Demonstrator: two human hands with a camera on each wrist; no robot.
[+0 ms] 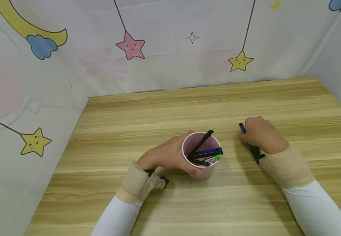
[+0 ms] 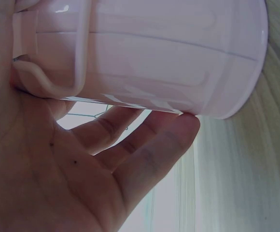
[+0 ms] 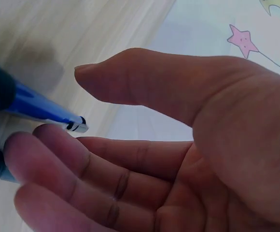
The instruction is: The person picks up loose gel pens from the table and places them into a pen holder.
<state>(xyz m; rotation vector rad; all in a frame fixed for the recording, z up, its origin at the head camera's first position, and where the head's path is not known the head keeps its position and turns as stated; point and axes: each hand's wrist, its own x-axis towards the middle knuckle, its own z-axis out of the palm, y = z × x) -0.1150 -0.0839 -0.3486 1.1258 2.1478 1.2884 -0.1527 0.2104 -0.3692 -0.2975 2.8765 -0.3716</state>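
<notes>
My left hand (image 1: 171, 154) grips a pink cup (image 1: 202, 173) around its side, thumb at the front. Inside the cup lean several pens: a tall black pen (image 1: 201, 143), a blue pen (image 1: 210, 151) and one with a bright green end (image 1: 218, 157) among them. The left wrist view shows the cup's pink loop handle (image 2: 82, 48) beside the palm. To the right of the cup, my right hand (image 1: 261, 134) is low over the table at a blue pen (image 1: 242, 129), partly hidden under the hand. In the right wrist view, thumb and fingers are spread apart beside the blue pen (image 3: 43, 106).
The wood-grain table (image 1: 146, 114) runs back to a white cloth wall (image 1: 164, 65) printed with stars and a moon. Similar cloth stands at the left and right sides. Small black cameras are strapped at both wrists with tan wraps (image 1: 291, 167).
</notes>
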